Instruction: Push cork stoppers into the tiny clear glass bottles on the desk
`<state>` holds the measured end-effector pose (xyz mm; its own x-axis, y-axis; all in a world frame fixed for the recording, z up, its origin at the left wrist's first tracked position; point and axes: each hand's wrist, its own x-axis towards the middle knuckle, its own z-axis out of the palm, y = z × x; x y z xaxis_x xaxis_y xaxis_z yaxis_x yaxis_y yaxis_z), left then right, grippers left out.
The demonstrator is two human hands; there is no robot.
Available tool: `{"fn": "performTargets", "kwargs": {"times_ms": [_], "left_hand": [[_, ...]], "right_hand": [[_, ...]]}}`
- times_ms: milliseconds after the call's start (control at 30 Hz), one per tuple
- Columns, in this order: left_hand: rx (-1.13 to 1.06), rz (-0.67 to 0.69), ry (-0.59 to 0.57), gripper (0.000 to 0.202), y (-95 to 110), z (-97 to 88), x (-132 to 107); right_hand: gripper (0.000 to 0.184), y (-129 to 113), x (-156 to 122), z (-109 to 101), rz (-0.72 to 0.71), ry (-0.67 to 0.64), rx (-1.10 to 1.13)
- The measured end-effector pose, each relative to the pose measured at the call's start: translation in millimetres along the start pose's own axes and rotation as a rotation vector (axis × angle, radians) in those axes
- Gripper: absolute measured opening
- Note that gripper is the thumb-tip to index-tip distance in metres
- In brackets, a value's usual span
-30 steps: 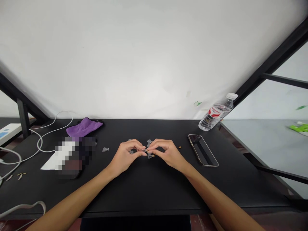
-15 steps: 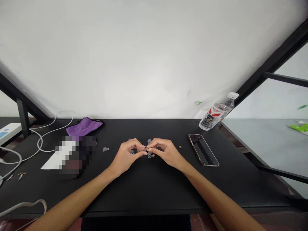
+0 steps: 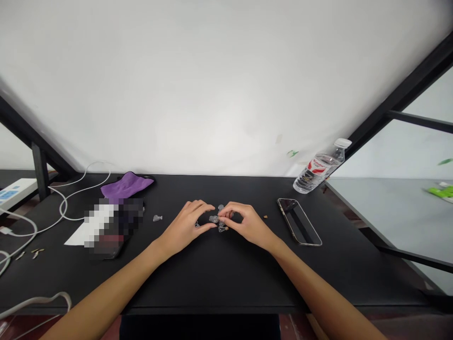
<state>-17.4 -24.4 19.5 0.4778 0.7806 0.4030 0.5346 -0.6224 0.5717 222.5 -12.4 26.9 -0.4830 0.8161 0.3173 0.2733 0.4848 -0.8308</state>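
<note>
My right hand [image 3: 244, 221] pinches the narrow end of a small clear bottle [image 3: 213, 219] between thumb and fingertips, its round body pointing left. My left hand [image 3: 189, 221] is open, thumb and fingers spread on either side of that bottle, apart from it. Right by my right fingertips, another little clear bottle [image 3: 222, 228] with a tan stopper lies on the black table [image 3: 212, 278], and one more clear piece [image 3: 221, 207] lies just behind. Part of a further clear piece [image 3: 197, 225] shows beside my left thumb. A single clear flask-shaped bottle [image 3: 157, 218] lies farther left.
A phone [image 3: 300, 222] and a tiny tan stopper [image 3: 265, 217] lie to the right. A water bottle [image 3: 322, 166] stands behind them. Leftward are a purple cloth [image 3: 126, 186], a blurred-out dark item with white paper [image 3: 76, 234], white cables [image 3: 63, 208] and small slivers [image 3: 35, 254].
The fingers of my left hand have spread and let go of the small bottle. My right hand keeps it in a pinch. The view has shifted slightly.
</note>
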Motion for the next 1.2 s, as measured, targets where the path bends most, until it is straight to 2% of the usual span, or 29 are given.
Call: {"fn": "performTargets", "kwargs": {"times_ms": [67, 167, 467, 833, 967, 1100, 1200], "left_hand": [[0.135, -0.014, -0.026, 0.03, -4, -5.1, 0], [0.209, -0.02, -0.062, 0.024, -10, -10.2, 0], [0.191, -0.006, -0.144, 0.011, -7, -7.5, 0], [0.208, -0.026, -0.089, 0.018, -14, -19.7, 0], [0.244, -0.039, -0.116, 0.02, -19, -21.5, 0], [0.257, -0.053, -0.154, 0.018, -19, -19.9, 0], [0.217, -0.058, -0.127, 0.017, -17, -19.3, 1]], "right_hand": [[0.017, 2, 0, -2, -0.008, -0.006, -0.054], [0.019, 4, 0, -3, -0.01, -0.025, -0.112], [0.009, 7, 0, -3, -0.035, -0.102, -0.261], [0.01, 6, -1, -13, 0.002, -0.081, -0.288], [0.014, 6, -1, -21, 0.044, -0.075, -0.301], [0.014, 5, -1, -25, 0.067, -0.096, -0.301], [0.014, 4, -1, -25, 0.069, -0.145, -0.297]]}}
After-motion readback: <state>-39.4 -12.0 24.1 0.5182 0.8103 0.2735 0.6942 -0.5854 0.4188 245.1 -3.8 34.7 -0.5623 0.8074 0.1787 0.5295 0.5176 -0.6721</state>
